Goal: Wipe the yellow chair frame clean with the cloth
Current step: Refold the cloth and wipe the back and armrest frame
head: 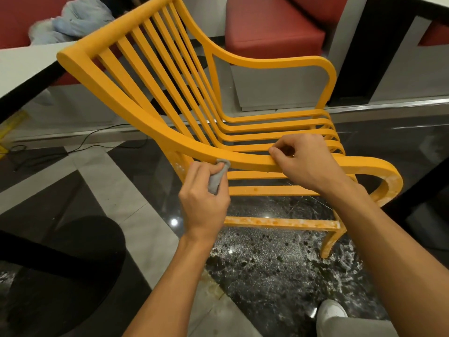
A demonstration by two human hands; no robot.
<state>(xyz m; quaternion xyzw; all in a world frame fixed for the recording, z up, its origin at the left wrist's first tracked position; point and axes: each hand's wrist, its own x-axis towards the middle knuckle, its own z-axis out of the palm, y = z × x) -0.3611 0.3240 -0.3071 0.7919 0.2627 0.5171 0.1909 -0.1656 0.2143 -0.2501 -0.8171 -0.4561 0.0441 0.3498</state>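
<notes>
The yellow chair frame (pixel 155 122) fills the middle of the head view, slatted back to the left, seat slats to the right. My left hand (pixel 204 203) grips a small grey cloth (pixel 217 178) and presses its top against the underside of the near armrest rail. My right hand (pixel 306 161) curls over the same rail further right, fingers wrapped round its top edge. The lower crossbar (pixel 281 223) and front leg look pale and scuffed.
A white table edge (pixel 29 66) stands at the left, red cushioned seats (pixel 272 27) behind the chair. A black round base (pixel 80 259) lies low left. Cables (pixel 80 144) run across the glossy marble floor. My white shoe (pixel 330 312) shows at the bottom right.
</notes>
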